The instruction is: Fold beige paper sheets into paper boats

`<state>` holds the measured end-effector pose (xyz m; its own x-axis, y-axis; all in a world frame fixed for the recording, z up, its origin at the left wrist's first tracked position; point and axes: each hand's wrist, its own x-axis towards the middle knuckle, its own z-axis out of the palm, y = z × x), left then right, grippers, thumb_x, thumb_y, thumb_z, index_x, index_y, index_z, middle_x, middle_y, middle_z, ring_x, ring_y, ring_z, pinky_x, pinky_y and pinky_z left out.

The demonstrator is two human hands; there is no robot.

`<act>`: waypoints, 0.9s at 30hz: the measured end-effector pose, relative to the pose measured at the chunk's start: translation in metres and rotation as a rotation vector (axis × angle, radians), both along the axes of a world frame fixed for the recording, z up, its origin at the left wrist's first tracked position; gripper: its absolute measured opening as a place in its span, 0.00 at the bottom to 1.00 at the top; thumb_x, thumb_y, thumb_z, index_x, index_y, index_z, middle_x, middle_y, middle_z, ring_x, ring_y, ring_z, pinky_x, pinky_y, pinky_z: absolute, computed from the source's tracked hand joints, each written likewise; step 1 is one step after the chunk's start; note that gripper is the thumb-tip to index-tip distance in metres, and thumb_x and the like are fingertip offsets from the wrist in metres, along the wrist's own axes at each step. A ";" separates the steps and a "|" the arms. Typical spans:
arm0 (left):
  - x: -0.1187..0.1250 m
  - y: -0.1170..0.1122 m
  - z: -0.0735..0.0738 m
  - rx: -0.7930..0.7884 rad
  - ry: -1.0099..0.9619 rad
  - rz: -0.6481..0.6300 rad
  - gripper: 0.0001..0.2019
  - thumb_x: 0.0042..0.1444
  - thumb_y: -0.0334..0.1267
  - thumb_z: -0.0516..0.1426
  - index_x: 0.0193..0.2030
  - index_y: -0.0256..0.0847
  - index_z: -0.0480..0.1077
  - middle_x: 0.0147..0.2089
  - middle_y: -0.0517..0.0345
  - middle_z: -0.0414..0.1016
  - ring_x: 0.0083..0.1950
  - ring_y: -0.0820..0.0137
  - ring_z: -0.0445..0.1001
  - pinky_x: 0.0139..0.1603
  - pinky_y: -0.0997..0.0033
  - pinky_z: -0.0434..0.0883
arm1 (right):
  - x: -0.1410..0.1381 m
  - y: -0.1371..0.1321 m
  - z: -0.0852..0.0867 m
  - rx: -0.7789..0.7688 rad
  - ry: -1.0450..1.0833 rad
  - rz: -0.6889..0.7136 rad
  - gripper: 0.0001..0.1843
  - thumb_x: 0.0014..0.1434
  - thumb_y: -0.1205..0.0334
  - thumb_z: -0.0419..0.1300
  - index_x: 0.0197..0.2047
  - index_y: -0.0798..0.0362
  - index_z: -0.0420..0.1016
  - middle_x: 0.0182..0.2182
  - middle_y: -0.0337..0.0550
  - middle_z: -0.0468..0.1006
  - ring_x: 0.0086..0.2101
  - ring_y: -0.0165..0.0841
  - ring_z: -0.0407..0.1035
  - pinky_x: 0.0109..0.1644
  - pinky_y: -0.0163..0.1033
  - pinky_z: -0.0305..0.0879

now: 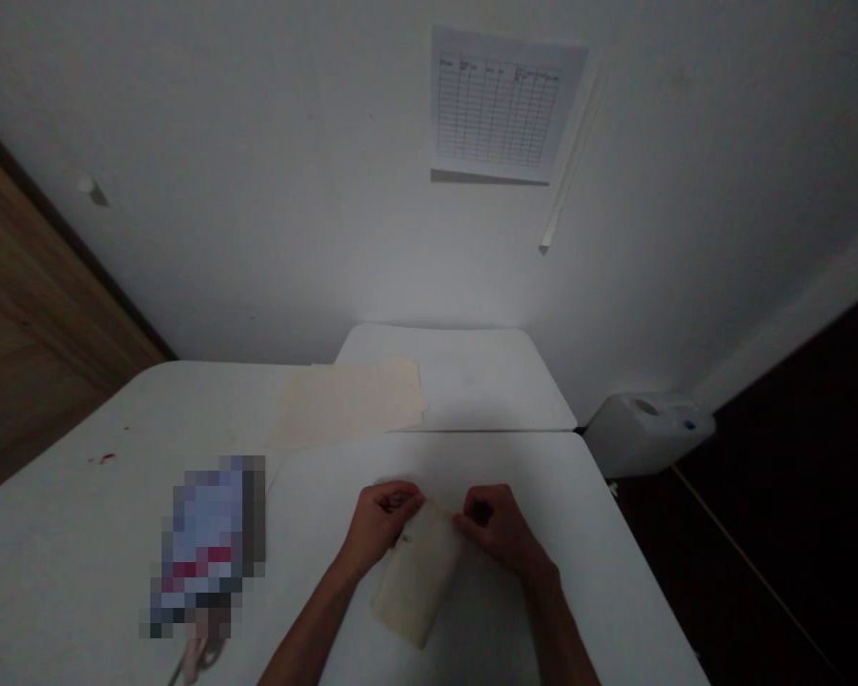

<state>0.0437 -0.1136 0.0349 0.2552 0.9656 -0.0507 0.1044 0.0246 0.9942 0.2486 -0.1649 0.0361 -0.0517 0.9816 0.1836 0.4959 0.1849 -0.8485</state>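
Note:
Between my hands is a small pale cream sheet of paper (420, 581), hanging tilted over the white table. Its upper left corner is pinched in my left hand (386, 514), thumb against fingers. My right hand (501, 529) has its fingers curled and its thumb and fingertip closed on the upper right corner. A small dark mark shows on the sheet near my left thumb. Whether the sheet is one layer or folded, I cannot tell.
Larger cream sheets (350, 405) lie at the back of the white table (558, 610). To the left is a blurred-out blue and red item (204, 543). A white jerrycan (643, 433) stands right of the table. A printed chart (504, 105) hangs on the wall.

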 end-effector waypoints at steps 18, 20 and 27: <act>-0.013 0.006 0.000 -0.170 -0.066 -0.143 0.16 0.46 0.48 0.65 0.30 0.35 0.74 0.18 0.66 0.65 0.13 0.82 0.53 0.13 0.81 0.52 | -0.002 0.002 0.001 -0.262 0.341 0.191 0.17 0.48 0.53 0.65 0.20 0.54 0.65 0.16 0.31 0.60 0.19 0.23 0.53 0.22 0.29 0.47; -0.012 0.006 -0.001 -0.183 -0.087 -0.141 0.16 0.46 0.48 0.65 0.30 0.35 0.74 0.17 0.66 0.64 0.13 0.82 0.53 0.13 0.81 0.51 | 0.000 0.003 0.000 -0.324 0.465 0.220 0.19 0.48 0.49 0.66 0.22 0.53 0.65 0.16 0.30 0.62 0.18 0.23 0.55 0.21 0.29 0.48; -0.013 0.010 -0.013 -0.160 -0.178 -0.081 0.16 0.45 0.48 0.66 0.30 0.35 0.74 0.17 0.65 0.65 0.14 0.82 0.55 0.14 0.81 0.50 | 0.003 0.005 -0.005 -0.344 0.700 0.158 0.19 0.48 0.47 0.67 0.27 0.54 0.69 0.17 0.31 0.66 0.16 0.24 0.57 0.19 0.29 0.56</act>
<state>0.0311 -0.1035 0.0221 0.3497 0.9250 -0.1485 -0.0641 0.1817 0.9813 0.2512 -0.1596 0.0310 -0.1802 0.9798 -0.0874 -0.1834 -0.1207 -0.9756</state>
